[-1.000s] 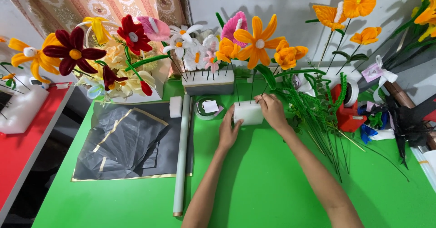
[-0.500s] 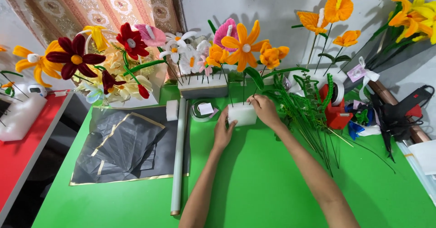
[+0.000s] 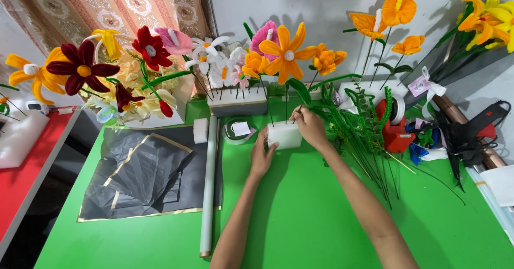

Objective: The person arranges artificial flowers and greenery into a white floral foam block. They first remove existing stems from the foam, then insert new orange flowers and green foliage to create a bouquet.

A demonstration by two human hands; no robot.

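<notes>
Head view: the left hand (image 3: 262, 156) rests against the left end of a white foam block (image 3: 285, 135) on the green bench (image 3: 300, 215), its fingers curled on that end. The right hand (image 3: 309, 125) pinches a thin green stem (image 3: 296, 114) over the block's top. Green stems (image 3: 364, 135) lie just right; black paper (image 3: 144, 175) lies left.
</notes>
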